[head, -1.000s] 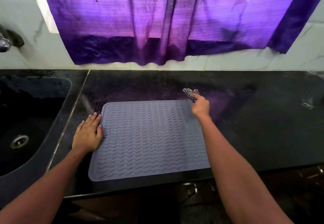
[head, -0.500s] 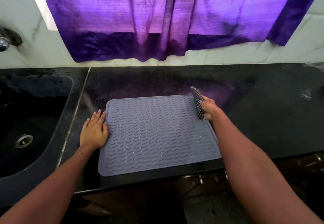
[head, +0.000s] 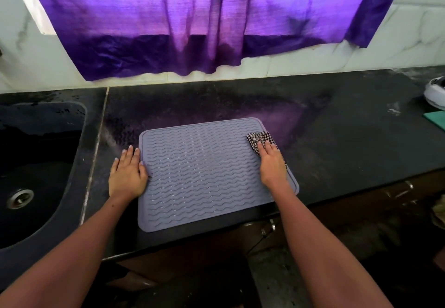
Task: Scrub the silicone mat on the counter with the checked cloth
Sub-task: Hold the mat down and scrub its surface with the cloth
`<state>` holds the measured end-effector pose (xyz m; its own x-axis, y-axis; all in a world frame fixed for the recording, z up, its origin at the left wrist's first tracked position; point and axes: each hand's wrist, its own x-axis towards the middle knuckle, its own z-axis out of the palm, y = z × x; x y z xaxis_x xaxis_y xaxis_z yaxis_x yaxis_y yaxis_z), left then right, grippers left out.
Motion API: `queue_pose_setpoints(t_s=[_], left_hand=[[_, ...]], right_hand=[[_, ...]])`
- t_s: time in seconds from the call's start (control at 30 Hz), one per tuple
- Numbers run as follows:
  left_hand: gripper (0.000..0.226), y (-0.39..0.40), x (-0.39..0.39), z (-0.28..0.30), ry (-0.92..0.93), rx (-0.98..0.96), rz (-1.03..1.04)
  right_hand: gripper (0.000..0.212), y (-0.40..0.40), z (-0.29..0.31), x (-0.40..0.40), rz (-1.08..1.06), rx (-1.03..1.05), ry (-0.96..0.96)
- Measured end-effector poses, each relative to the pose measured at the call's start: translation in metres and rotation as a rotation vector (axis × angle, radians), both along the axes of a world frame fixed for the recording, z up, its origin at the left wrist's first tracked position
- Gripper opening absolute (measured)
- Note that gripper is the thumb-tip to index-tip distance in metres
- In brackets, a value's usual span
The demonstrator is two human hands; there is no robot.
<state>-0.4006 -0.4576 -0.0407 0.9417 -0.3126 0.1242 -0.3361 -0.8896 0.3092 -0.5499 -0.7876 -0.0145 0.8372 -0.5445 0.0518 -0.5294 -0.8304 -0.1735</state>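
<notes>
Checked cloth (head: pixel 261 140) mostly hidden under right hand (head: pixel 273 165) on mat (head: pixel 204 172)

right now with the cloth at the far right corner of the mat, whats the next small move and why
Probably sweep the right hand leftward, pressing the checked cloth across the silicone mat; the ridged surface lies uncovered, and the left hand rests flat at its left edge.

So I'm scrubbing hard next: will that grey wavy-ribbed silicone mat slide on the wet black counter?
Probably a little. The grey wavy-ribbed silicone mat lies flat and thin, so it likely flexes and creeps under sideways strokes. The left hand presses flat on its edge, which should pin it. The black-and-white checked cloth looks limp and bunches.
</notes>
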Motion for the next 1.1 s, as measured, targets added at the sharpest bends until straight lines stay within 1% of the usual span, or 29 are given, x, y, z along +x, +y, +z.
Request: queue_pose_setpoints(t_s=[0.2, 0.27, 0.33, 0.37, 0.4, 0.5, 0.53, 0.6, 0.63, 0.7, 0.77, 0.87, 1.03, 1.1], left_hand=[[0.068, -0.001, -0.001, 0.000, 0.011, 0.020, -0.001], [0.068, 0.000, -0.001, 0.000, 0.019, 0.023, -0.010], [0.069, 0.003, 0.002, 0.000, 0.032, 0.011, -0.027], [0.070, 0.004, 0.005, 0.000, 0.050, 0.003, -0.037], [0.070, 0.007, 0.007, 0.000, 0.074, -0.004, -0.053], [0.065, 0.013, 0.011, 0.000, 0.124, -0.023, -0.107], [0.063, 0.014, 0.011, 0.000, 0.124, -0.023, -0.114], [0.067, 0.012, 0.007, -0.001, 0.108, -0.009, -0.111], [0.068, 0.011, 0.005, -0.001, 0.099, 0.004, -0.100], [0.064, 0.009, 0.001, -0.001, 0.086, 0.025, -0.070], [0.060, 0.007, -0.003, -0.003, 0.073, 0.027, -0.048], [0.051, 0.005, -0.005, -0.003, 0.083, 0.039, -0.013], [0.051, 0.003, -0.013, -0.002, 0.102, 0.052, 0.020], [0.051, 0.003, -0.020, -0.002, 0.109, 0.062, 0.025]], right_hand=[[0.070, -0.011, 0.007, 0.008, 0.024, 0.092, 0.043], [0.068, -0.015, 0.015, 0.009, 0.003, 0.206, 0.035], [0.060, -0.025, 0.025, 0.011, -0.004, 0.319, 0.009], [0.057, -0.032, 0.030, 0.011, -0.042, 0.397, -0.014], [0.055, -0.035, 0.035, 0.010, -0.064, 0.423, -0.028], [0.054, -0.032, 0.043, 0.001, -0.180, 0.432, -0.073], [0.054, -0.024, 0.041, -0.005, -0.216, 0.401, -0.087], [0.057, -0.004, 0.033, -0.022, -0.166, 0.285, -0.131], [0.059, 0.009, 0.026, -0.029, -0.118, 0.240, -0.123], [0.063, 0.025, 0.008, -0.042, -0.044, 0.130, -0.062], [0.064, 0.031, -0.002, -0.044, -0.053, 0.068, -0.018], [0.061, 0.033, 0.001, -0.041, -0.074, 0.050, -0.005], [0.064, 0.025, 0.004, -0.037, -0.041, 0.081, 0.022], [0.066, 0.019, 0.007, -0.037, -0.015, 0.141, 0.017]])
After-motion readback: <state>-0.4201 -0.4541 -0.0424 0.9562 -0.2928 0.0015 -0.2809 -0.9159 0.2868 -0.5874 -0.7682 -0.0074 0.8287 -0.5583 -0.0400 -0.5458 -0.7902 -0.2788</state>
